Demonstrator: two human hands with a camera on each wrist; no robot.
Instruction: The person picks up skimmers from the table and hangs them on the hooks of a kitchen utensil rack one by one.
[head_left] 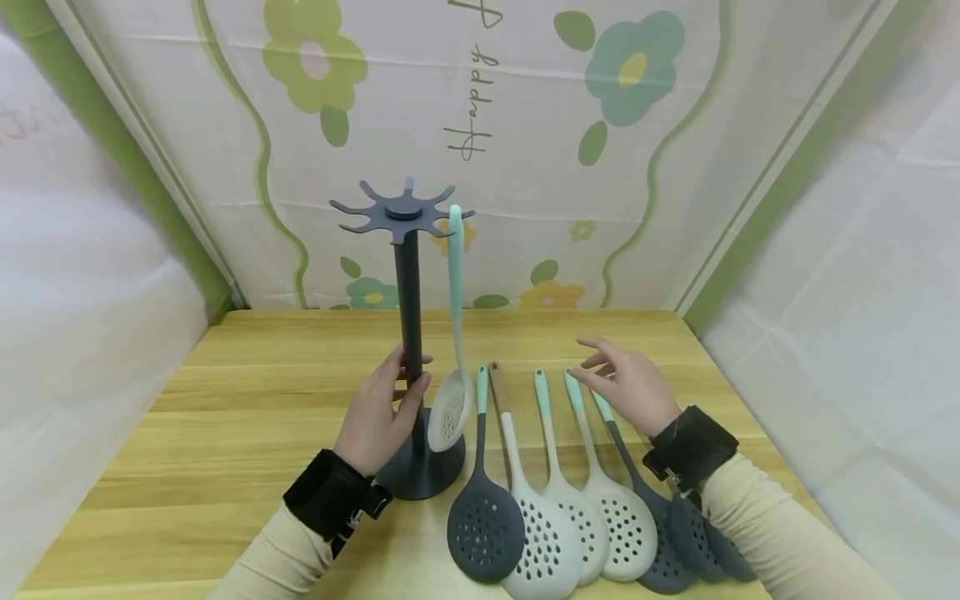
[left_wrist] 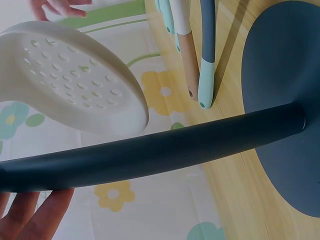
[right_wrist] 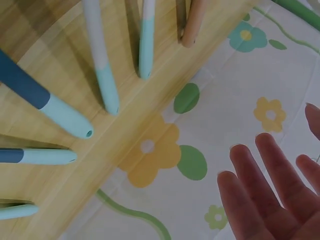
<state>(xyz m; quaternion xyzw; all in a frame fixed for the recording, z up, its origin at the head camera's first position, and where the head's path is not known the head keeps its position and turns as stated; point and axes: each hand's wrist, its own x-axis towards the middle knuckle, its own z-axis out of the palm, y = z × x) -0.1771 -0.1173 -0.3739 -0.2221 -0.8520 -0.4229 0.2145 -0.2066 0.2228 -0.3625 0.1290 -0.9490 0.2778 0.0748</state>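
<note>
My left hand (head_left: 375, 421) grips the post of a dark utensil stand (head_left: 408, 292), with the thumb in front and fingers behind. From the stand's hooked top hangs a white skimmer (head_left: 450, 410) with a mint handle, close beside the post; the left wrist view shows its perforated bowl (left_wrist: 75, 75). My right hand (head_left: 633, 385) holds nothing, its fingers loosely extended over the handle ends of a row of skimmers. Among them are a dark skimmer (head_left: 486, 533), a white skimmer with a brown handle (head_left: 542, 546) and a white skimmer with a mint handle (head_left: 628, 529).
Further dark skimmers (head_left: 693, 542) lie at the right end of the row, partly covered by my right forearm. The wooden table (head_left: 225, 433) ends at a flower-printed cloth (head_left: 525, 167) behind. Similar cloth stands on both sides.
</note>
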